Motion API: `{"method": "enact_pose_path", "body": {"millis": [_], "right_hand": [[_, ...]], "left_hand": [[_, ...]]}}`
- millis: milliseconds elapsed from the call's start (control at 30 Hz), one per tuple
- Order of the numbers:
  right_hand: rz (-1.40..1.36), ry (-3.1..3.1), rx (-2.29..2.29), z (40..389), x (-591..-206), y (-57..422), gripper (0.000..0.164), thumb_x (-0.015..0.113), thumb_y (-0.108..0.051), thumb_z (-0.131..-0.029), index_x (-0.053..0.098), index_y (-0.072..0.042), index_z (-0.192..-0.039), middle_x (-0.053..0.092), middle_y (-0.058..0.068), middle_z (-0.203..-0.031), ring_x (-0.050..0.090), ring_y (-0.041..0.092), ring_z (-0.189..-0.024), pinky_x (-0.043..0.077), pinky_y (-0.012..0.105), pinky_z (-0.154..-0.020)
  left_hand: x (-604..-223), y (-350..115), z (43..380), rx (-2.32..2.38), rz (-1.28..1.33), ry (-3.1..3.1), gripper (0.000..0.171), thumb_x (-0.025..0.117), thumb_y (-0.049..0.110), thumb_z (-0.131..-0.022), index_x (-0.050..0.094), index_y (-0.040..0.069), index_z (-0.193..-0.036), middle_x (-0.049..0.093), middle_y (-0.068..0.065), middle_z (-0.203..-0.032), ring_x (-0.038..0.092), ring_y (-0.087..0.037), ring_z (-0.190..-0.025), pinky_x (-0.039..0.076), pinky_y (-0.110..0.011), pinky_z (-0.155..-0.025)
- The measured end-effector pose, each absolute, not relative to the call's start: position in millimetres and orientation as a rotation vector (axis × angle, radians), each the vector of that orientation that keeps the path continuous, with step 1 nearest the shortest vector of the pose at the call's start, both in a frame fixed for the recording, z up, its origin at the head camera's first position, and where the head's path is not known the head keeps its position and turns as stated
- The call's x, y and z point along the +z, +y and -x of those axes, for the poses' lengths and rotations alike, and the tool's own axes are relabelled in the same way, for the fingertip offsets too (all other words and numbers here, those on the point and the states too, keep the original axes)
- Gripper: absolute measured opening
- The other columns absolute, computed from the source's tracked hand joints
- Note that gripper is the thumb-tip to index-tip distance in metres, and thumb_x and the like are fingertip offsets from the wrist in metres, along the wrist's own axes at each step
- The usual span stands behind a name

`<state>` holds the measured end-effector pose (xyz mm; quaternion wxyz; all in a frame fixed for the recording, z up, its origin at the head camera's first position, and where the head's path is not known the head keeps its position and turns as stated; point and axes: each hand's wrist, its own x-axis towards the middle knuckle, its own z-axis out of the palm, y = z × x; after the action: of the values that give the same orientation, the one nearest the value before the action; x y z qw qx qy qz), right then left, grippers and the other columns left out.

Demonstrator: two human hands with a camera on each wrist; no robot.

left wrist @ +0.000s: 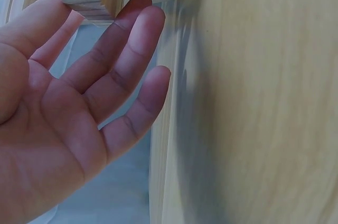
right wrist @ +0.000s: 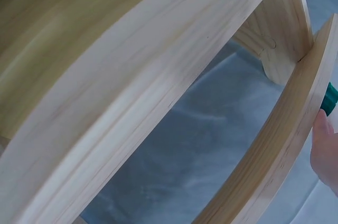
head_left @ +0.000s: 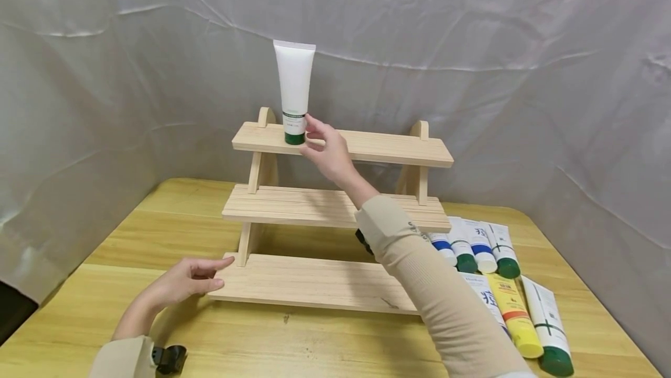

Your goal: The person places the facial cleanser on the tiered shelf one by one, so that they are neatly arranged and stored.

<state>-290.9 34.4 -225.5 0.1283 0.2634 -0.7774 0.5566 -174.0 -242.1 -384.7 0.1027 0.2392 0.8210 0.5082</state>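
Note:
On the top board of a three-tier wooden display stand (head_left: 335, 203), a white tube (head_left: 295, 75) with a green cap stands upright, cap down, near the left end. My right hand (head_left: 331, 154) is at the tube's right side, its fingertips touching low near the cap; the thumb lies lower, by the board's front edge. In the right wrist view only part of that hand (right wrist: 325, 152) shows beside the green cap (right wrist: 330, 100). At the left end of the bottom board (head_left: 314, 282), my left hand (head_left: 180, 282) touches the wood with thumb and forefinger, its other fingers (left wrist: 129, 71) loosely extended.
Right of the stand, several tubes lie on the wooden table (head_left: 173, 221) in two rows, among them a yellow tube (head_left: 514, 314) and a white tube with a green cap (head_left: 547, 325). My right sleeve covers some. A grey cloth (head_left: 472, 46) hangs behind.

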Motion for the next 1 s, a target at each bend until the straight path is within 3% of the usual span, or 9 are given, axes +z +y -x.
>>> {"method": "enact_pose_path", "body": {"millis": [467,700,1000], "right_hand": [[-0.836,-2.442,1.402,287,-223,31,0.055,0.063,0.000,-0.082,0.042,-0.003,-0.133,0.042,0.009,-0.133,0.042,0.021,-0.116,0.034,0.024,-0.093],[-0.809,-2.307,1.541,287,-228,39,0.044,0.061,0.002,-0.081,0.049,0.005,-0.123,0.049,0.014,-0.126,0.044,0.023,-0.114,0.037,0.025,-0.091],[-0.742,-2.053,1.673,282,-237,58,0.022,0.057,0.007,-0.082,0.057,0.014,-0.102,0.057,0.024,-0.106,0.053,0.028,-0.102,0.041,0.029,-0.088]], "left_hand": [[-383,-239,175,1.488,-0.699,2.434,0.048,0.059,0.013,-0.086,0.043,-0.011,-0.125,0.035,-0.033,-0.127,0.047,-0.005,-0.091,0.045,-0.025,-0.067],[-384,-237,174,1.531,-0.717,2.390,0.049,0.059,0.011,-0.086,0.040,-0.014,-0.125,0.036,-0.038,-0.123,0.043,-0.006,-0.067,0.043,-0.025,-0.055],[-384,-240,175,1.526,-0.730,2.392,0.049,0.058,0.010,-0.087,0.040,-0.014,-0.125,0.043,-0.036,-0.118,0.041,-0.005,-0.065,0.041,-0.025,-0.053]]}}
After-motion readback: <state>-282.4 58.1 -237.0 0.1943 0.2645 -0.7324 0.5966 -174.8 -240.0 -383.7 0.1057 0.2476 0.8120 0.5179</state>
